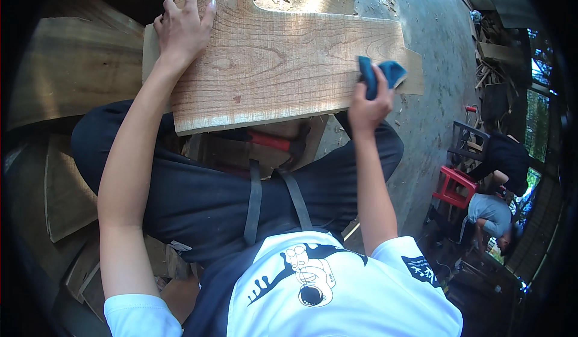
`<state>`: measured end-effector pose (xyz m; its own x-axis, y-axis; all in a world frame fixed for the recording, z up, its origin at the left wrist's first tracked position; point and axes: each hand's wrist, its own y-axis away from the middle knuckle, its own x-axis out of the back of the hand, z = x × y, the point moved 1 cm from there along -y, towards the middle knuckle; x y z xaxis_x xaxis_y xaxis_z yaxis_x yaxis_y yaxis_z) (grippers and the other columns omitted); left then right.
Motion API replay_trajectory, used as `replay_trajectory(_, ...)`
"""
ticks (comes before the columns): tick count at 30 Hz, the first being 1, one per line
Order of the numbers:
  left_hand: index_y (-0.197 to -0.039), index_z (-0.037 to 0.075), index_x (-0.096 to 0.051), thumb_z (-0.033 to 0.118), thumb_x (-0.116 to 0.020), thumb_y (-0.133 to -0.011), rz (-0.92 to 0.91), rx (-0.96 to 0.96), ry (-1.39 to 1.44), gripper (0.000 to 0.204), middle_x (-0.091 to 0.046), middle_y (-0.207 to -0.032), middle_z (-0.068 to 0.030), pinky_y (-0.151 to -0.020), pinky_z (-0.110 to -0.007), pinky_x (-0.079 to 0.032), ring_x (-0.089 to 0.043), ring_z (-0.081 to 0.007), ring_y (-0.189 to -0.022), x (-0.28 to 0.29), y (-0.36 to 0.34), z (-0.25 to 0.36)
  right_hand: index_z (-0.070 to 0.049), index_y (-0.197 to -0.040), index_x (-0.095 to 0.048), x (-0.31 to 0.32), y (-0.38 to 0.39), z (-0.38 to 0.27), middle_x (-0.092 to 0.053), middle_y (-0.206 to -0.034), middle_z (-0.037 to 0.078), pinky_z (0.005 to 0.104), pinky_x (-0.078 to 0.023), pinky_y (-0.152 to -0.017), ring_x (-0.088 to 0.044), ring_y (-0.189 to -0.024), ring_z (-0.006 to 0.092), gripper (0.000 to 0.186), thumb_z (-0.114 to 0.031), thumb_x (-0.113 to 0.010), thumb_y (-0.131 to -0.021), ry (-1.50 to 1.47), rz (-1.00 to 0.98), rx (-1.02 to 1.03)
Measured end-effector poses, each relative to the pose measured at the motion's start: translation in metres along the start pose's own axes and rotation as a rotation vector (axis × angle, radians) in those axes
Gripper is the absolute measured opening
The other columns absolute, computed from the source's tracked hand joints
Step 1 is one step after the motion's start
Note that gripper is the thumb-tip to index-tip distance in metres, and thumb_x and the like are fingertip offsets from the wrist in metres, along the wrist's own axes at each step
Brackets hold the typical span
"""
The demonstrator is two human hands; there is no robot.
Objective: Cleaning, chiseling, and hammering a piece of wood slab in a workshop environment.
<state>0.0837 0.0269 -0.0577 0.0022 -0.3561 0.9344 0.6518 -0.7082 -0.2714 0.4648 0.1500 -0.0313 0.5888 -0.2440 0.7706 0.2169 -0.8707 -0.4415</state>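
Observation:
A wide, light brown wooden board (271, 54) with a notch in its far edge lies across in front of me, above my legs. My left hand (183, 27) rests on its far left corner, fingers spread and pressing on the wood, with no tool in it. Near the right end of the board, my right hand (370, 105) grips a folded blue cloth (366, 75) against the surface. The hand and cloth are slightly blurred. The cloth's underside is hidden.
A red-handled hammer (271, 140) lies below the board, between my legs. Large wooden slabs (78, 72) stand at the left, with more boards (313, 0) beyond. At the right are a red stool (454, 186), two people (490, 213) and scrap wood (490, 75).

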Motion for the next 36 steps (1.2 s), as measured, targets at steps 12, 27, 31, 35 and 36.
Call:
replay_trajectory(12, -0.160, 0.017, -0.041, 0.055, -0.048, -0.106, 0.009, -0.021, 0.075, 0.066, -0.043, -0.151, -0.0314, -0.118, -0.059, -0.032, -0.053, -0.0425, -0.136, 0.003, 0.002, 0.004, -0.023, -0.130, -0.075, -0.016, 0.058, -0.103, -0.062, -0.104, 0.016, 0.0443, -0.057, -0.079, -0.062, -0.090, 0.0359, 0.065, -0.007, -0.082, -0.067, -0.384, -0.279, 0.587)
replay_trajectory(27, -0.161, 0.016, -0.040, 0.055, -0.047, -0.107, 0.007, -0.038, 0.057, 0.067, -0.042, -0.151, -0.0320, -0.118, -0.060, -0.031, -0.054, -0.0426, -0.136, 0.002, 0.002, -0.001, -0.012, -0.151, -0.052, 0.006, -0.096, 0.045, -0.059, -0.137, 0.027, 0.0501, -0.049, -0.108, -0.059, -0.126, 0.0453, 0.068, -0.025, -0.076, -0.089, -0.008, -0.073, 0.140)
replay_trajectory(31, -0.161, 0.017, -0.039, 0.055, -0.047, -0.107, -0.003, -0.038, 0.068, 0.067, -0.041, -0.152, -0.0326, -0.119, -0.060, -0.031, -0.053, -0.0432, -0.137, 0.002, 0.001, 0.000, -0.003, -0.145, -0.054, 0.048, -0.055, 0.042, -0.057, -0.144, 0.025, 0.0502, -0.044, -0.115, -0.055, -0.135, 0.0437, 0.061, -0.018, -0.073, -0.090, 0.000, 0.040, 0.122)
replay_trajectory(35, -0.162, 0.017, -0.038, 0.055, -0.046, -0.107, -0.013, -0.034, 0.058, 0.068, -0.041, -0.152, -0.0331, -0.119, -0.060, -0.031, -0.052, -0.0438, -0.138, 0.003, 0.000, 0.002, -0.001, -0.108, -0.073, 0.072, 0.008, 0.007, -0.075, -0.098, 0.015, 0.0414, -0.058, -0.083, -0.073, -0.088, 0.0309, 0.021, -0.013, -0.071, -0.091, -0.001, -0.217, 0.129)
replay_trajectory(36, -0.162, 0.017, -0.038, 0.055, -0.046, -0.107, -0.017, -0.041, 0.056, 0.068, -0.041, -0.152, -0.0331, -0.119, -0.060, -0.031, -0.052, -0.0438, -0.138, 0.002, 0.000, 0.001, -0.002, -0.108, -0.073, 0.071, 0.023, 0.002, -0.075, -0.092, 0.014, 0.0417, -0.059, -0.077, -0.073, -0.080, 0.0300, 0.023, -0.015, -0.072, -0.090, -0.033, -0.376, -0.017)
